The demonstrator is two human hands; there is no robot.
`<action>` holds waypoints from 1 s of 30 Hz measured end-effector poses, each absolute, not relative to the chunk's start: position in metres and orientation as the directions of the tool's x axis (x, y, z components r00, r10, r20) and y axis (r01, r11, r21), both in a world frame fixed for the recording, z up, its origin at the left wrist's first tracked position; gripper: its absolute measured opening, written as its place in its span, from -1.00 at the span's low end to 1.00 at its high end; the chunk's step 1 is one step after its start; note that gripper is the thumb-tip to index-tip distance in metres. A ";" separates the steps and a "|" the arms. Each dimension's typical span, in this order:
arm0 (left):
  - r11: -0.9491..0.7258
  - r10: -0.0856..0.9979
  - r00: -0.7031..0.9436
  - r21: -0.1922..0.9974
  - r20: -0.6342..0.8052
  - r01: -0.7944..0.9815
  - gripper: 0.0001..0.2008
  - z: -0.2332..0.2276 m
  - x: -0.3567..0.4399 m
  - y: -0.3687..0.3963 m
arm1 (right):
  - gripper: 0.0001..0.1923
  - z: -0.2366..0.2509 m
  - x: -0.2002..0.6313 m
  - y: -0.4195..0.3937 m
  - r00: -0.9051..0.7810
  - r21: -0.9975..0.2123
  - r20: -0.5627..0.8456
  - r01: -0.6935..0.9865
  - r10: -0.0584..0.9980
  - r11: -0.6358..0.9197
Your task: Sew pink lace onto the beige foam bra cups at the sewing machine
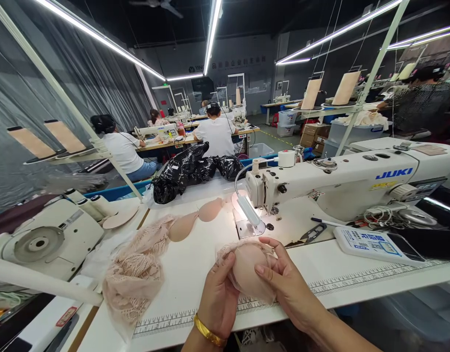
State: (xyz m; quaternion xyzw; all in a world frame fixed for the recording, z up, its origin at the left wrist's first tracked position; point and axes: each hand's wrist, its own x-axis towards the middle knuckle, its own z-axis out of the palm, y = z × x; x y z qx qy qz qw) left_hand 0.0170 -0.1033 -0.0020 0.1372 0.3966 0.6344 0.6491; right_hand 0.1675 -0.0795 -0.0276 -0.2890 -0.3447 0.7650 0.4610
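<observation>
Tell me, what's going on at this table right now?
A person at a white sewing table holds a beige padded cup wrapped in lace with both hands: the left hand grips its left side, the right hand its right. The piece sits just in front of a white JUKI sewing machine, not yet under the needle. More cups and a heap of pink lace lie to the left. Other people sit at machines further back.
</observation>
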 end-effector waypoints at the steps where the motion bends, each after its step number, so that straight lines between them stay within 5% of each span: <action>1: 0.160 0.934 -0.114 0.683 -0.338 -0.713 -0.52 -0.002 0.017 -0.103 | -0.21 -0.029 0.168 -0.080 -0.406 -0.803 -0.117 -0.498 0.906 -0.327; 9: 0.166 0.961 -0.066 0.752 -0.267 -0.638 -0.59 0.004 0.024 -0.102 | -0.48 -0.023 0.180 -0.072 -0.462 -0.991 0.099 -0.128 0.881 0.044; 15: 0.147 0.974 -0.030 0.724 -0.225 -0.674 -0.53 0.007 0.025 -0.104 | -0.28 -0.021 0.182 -0.060 -0.451 -0.907 -0.107 -0.321 0.886 -0.273; 30: 0.136 0.952 -0.106 0.707 -0.287 -0.694 -0.50 0.008 0.021 -0.096 | -0.07 -0.033 0.178 -0.068 -0.416 -0.839 -0.086 -0.460 0.906 -0.290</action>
